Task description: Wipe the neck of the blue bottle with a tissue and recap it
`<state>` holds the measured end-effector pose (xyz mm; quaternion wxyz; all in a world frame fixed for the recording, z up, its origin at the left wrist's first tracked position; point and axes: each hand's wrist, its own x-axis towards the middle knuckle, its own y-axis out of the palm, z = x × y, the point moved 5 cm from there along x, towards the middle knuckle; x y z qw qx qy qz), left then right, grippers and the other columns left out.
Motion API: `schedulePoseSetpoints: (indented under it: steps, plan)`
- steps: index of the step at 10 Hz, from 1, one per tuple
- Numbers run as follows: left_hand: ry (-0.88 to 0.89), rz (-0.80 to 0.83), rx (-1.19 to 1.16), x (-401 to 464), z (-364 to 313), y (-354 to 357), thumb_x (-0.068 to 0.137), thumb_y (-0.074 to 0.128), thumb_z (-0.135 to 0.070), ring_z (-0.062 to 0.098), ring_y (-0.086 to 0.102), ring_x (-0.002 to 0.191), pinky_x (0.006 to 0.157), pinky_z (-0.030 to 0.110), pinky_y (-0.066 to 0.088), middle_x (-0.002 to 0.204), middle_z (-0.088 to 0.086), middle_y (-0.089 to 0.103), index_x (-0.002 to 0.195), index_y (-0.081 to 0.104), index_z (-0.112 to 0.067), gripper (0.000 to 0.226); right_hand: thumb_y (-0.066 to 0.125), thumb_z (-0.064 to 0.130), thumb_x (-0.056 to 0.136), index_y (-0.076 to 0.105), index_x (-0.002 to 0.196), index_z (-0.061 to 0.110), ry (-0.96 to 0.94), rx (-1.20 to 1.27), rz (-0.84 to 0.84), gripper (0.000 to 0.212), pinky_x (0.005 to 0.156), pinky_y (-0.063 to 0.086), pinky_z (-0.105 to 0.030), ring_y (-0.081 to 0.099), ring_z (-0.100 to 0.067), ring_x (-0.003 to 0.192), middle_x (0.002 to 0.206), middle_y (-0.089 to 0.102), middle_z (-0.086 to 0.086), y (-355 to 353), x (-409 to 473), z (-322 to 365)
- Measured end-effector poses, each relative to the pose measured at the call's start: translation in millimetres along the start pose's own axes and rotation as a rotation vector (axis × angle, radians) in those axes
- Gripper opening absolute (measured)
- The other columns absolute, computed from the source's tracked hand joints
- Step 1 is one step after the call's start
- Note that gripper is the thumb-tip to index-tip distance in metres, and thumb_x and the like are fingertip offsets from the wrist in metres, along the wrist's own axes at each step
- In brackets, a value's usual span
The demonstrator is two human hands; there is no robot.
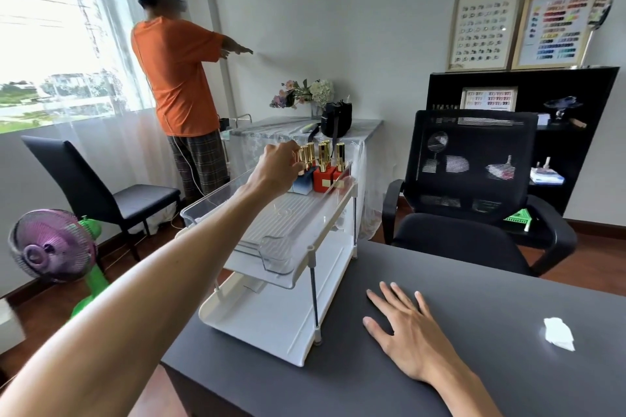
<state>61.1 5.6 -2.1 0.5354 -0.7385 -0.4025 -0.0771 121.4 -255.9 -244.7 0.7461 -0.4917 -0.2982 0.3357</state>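
Observation:
A blue bottle point(302, 183) with a gold cap stands at the far end of a clear tray point(271, 240) on top of a white two-tier rack point(281, 322). My left hand point(277, 167) reaches out to it, fingers closed around its gold cap. Two red bottles point(324, 179) with gold caps stand right beside it. My right hand point(403, 328) lies flat on the dark grey table point(491, 284), fingers spread, holding nothing. A crumpled white tissue point(559, 333) rests on the table to the right of that hand.
A black mesh office chair point(474, 186) stands behind the table. Another person in an orange shirt point(176, 78) stands by the window. A purple fan point(50, 245) and a black chair point(101, 186) stand at the left. A black shelf point(576, 132) is at the back right.

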Motion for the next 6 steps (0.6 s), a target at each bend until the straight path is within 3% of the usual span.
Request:
schedulePoseSetpoints:
  steps: [1,2,3,4,5,6]
  plan:
    - [0.000,-0.001,0.006,1,-2,-1,0.094,0.065,-0.014,0.021,0.056,0.085,0.072,0.025,0.045,0.105,0.017,0.065,0.128,0.058,-0.005,0.037,0.026,0.064,0.098,0.020,0.157,0.040,0.007,0.003,-0.002,0.064,0.124,-0.009,-0.037,-0.007,-0.002,0.152,0.167,0.006,0.012,-1,0,0]
    - [0.020,0.010,-0.024,1,-2,0,0.092,0.068,-0.009,0.019,0.063,0.078,0.062,0.018,0.050,0.099,0.016,0.068,0.133,0.055,-0.005,0.043,0.026,0.064,0.098,0.020,0.157,0.040,0.005,0.005,0.001,0.064,0.124,-0.009,-0.037,-0.007,-0.002,0.152,0.167,0.006,0.012,0,0,1]
    - [0.007,0.041,-0.032,-1,-3,-1,0.089,0.070,-0.007,0.024,0.067,0.081,0.072,0.038,0.060,0.096,0.015,0.067,0.141,0.045,-0.012,0.057,0.026,0.064,0.098,0.020,0.157,0.039,0.006,0.008,0.007,0.064,0.124,-0.009,-0.037,-0.007,-0.003,0.152,0.167,0.006,0.012,-2,0,2]
    - [0.024,0.026,-0.046,-2,-5,-3,0.086,0.072,-0.002,0.023,0.069,0.075,0.071,0.042,0.062,0.088,0.013,0.069,0.142,0.043,-0.012,0.064,0.027,0.063,0.098,0.020,0.157,0.039,0.005,0.004,0.013,0.063,0.124,-0.009,-0.037,-0.007,-0.003,0.152,0.167,0.006,0.012,-3,-1,3]
    - [0.038,-0.016,-0.004,-6,-11,-8,0.085,0.075,-0.007,0.022,0.070,0.071,0.064,0.036,0.059,0.085,0.012,0.072,0.140,0.045,-0.012,0.063,0.027,0.063,0.098,0.020,0.157,0.040,0.011,0.009,0.005,0.063,0.124,-0.009,-0.037,-0.006,-0.002,0.152,0.167,0.006,0.012,-3,-1,3]
    - [0.103,-0.153,0.082,-10,-24,-27,0.089,0.072,-0.021,0.023,0.069,0.073,0.061,0.036,0.057,0.092,0.011,0.073,0.131,0.054,-0.011,0.047,0.028,0.063,0.098,0.022,0.156,0.040,-0.003,0.002,-0.002,0.063,0.124,-0.009,-0.036,-0.005,-0.002,0.152,0.167,0.008,0.012,-3,0,6]
